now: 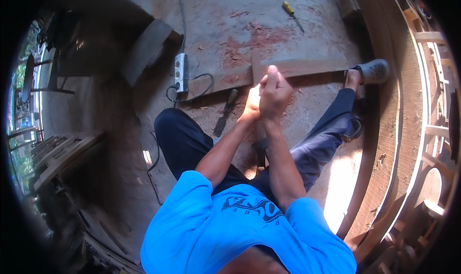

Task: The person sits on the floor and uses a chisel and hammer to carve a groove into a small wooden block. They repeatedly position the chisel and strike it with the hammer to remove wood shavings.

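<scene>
My left hand (253, 100) and right hand (276, 94) are closed together, thumb uppermost on the right, above a narrow wooden piece (256, 59) lying crosswise to a long plank (312, 66) on the floor. What is inside my fingers, if anything, is hidden. Below my wrists, a dark object (260, 147) on that narrow piece is partly covered by my arms. A chisel-like tool (224, 114) with a wide dark blade lies left of my hands.
A white power strip (181, 72) with looped cable sits left of the plank. A yellow screwdriver (288, 8) lies amid shavings on the concrete floor (216, 19). Thick timber (365, 211) runs along the right; wooden pieces (62, 163) are stacked at left. My clogged foot (372, 72) rests at the plank's end.
</scene>
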`<state>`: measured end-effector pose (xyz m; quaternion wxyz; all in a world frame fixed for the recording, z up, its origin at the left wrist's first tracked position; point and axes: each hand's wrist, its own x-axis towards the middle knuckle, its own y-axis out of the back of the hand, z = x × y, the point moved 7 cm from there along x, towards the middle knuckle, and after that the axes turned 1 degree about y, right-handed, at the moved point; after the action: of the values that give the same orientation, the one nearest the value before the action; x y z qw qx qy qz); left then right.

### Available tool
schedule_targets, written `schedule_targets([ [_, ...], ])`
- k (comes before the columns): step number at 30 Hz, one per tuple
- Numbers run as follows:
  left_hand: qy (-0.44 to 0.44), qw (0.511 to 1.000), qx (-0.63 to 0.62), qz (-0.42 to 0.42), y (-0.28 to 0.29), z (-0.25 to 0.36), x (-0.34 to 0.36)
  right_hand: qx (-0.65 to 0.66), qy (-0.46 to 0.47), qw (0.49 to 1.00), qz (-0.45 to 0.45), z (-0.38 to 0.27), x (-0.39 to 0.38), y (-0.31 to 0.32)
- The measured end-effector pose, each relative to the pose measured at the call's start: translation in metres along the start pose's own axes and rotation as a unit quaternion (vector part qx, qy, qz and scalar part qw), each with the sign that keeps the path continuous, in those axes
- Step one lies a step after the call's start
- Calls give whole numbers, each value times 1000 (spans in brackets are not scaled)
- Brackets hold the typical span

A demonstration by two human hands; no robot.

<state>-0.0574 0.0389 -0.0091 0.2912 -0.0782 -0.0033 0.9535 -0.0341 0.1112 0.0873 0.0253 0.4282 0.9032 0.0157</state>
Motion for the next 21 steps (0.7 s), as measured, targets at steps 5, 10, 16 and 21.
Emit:
schedule_targets([
  [5, -52, 997, 37, 44, -7, 2, -5, -30, 23, 999, 14, -10, -2, -8],
  [10, -37, 998, 34, -41, 5, -2, 1, -30, -21, 987, -159, -14, 7, -8],
  [16, -4, 990, 84, -111, 9, 6, 7, 112, 46, 993, 11, -10, 1, 49],
  [21, -115, 977, 112, 142, -10, 51, -2, -237, -130, 960, -78, 56, -31, 142],
])
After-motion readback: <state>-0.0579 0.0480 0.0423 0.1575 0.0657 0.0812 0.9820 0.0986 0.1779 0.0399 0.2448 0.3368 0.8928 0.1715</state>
